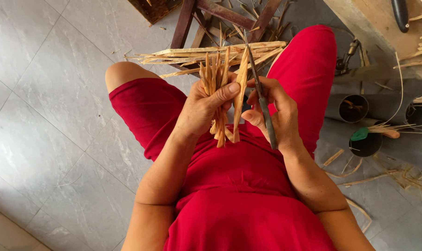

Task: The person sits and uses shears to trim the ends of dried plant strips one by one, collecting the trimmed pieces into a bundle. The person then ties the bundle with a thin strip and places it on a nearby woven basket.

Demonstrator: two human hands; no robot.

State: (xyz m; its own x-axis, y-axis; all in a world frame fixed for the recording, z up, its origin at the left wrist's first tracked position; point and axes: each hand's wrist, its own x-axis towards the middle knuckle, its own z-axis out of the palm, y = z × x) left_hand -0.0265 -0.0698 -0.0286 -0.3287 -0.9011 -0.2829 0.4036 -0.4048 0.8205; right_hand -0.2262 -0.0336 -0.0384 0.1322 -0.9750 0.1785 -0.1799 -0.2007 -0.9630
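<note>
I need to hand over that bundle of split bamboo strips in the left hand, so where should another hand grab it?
Grip the bamboo strips by their upper ends, coming from above on the far side. The left hand wraps the bundle's middle, and the right hand holds a knife close along its right side. The tops fan out free and upright.

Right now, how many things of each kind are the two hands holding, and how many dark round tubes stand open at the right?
Bundles of pale split bamboo strips, left hand: 1
Narrow dark metal blades, right hand: 1
Dark round tubes: 2
Total: 4
</note>
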